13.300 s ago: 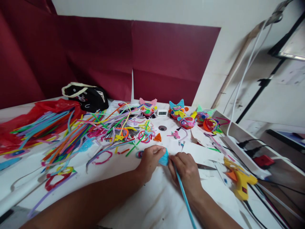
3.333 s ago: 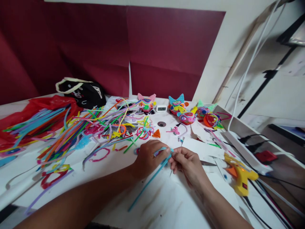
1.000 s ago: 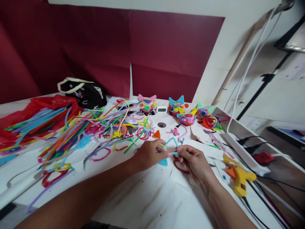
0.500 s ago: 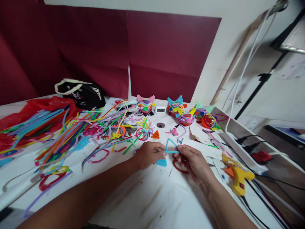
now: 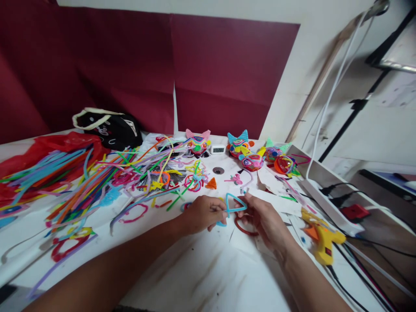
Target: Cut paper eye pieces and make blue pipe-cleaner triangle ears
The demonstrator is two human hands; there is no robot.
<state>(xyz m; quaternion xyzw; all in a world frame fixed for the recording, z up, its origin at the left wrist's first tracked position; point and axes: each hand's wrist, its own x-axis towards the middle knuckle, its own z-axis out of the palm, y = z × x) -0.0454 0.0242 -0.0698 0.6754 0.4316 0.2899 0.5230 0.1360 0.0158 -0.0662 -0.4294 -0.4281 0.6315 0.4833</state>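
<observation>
Between my hands a light blue pipe cleaner (image 5: 236,208) is bent into a small triangle. My left hand (image 5: 208,213) pinches its left corner, where a short end sticks out. At the right corner, the fingers of my right hand (image 5: 260,211) are closed on it. Below the hands, a red-brown ring (image 5: 244,229) lies on the white table (image 5: 195,268), partly hidden by my right hand. A light blue piece (image 5: 221,224) lies under my left fingertips. Just beyond is an orange triangle (image 5: 211,183).
Bundled pipe cleaners (image 5: 74,182) cover the left side, beside a black bag (image 5: 113,132). Decorated cat-like heads (image 5: 238,145) and a small digital clock (image 5: 218,149) stand at the back. On the right are a yellow glue gun (image 5: 325,242), cables and a power strip (image 5: 334,212).
The blue pipe cleaner has turned, so its triangle now points right instead of up. My left fingers have shifted slightly at its corner. The camera view has moved a little.
</observation>
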